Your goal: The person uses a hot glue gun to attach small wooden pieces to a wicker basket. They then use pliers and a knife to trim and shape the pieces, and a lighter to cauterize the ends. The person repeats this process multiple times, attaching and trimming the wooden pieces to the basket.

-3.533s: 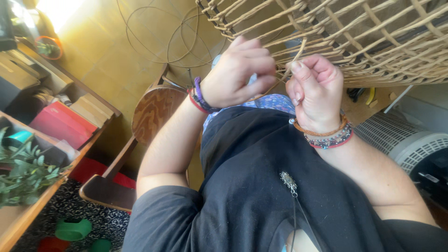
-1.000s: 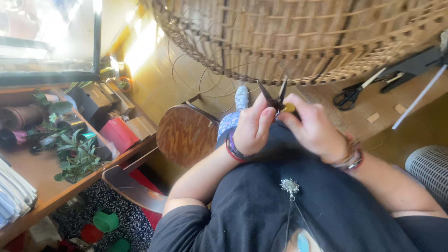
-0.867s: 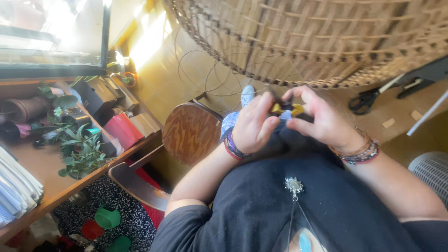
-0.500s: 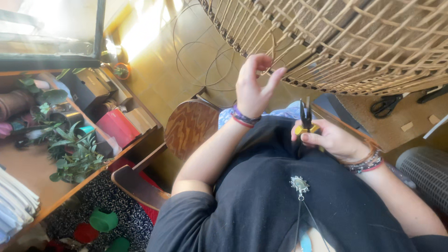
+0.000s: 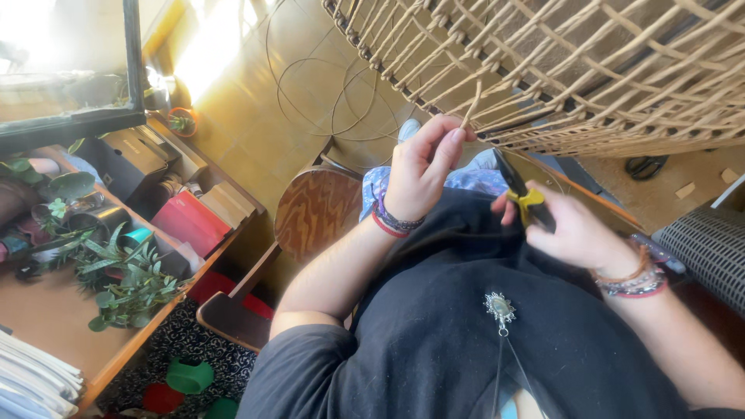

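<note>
A large woven cane basket [image 5: 590,70] fills the top right, its rim facing me. My left hand [image 5: 419,167] pinches a loose cane end [image 5: 470,107] that sticks out of the rim. My right hand [image 5: 570,229] sits lower and to the right, closed around black cutters with yellow grips [image 5: 528,198], their tip pointing up toward the rim. Bracelets circle both wrists. My black top with a silver pendant [image 5: 500,306] fills the lower middle.
A round wooden stool [image 5: 314,209] stands below the basket. Coils of cane [image 5: 326,85] lie on the floor. At left, a wooden shelf [image 5: 70,334] bears green plants [image 5: 124,279], a red box [image 5: 190,221] and stacked papers. Scissors [image 5: 644,165] lie at right, near a grey ribbed bin [image 5: 710,248].
My left hand has risen from the cutters to the basket rim and taken hold of a cane end. My right hand keeps the cutters and has moved up closer to the rim.
</note>
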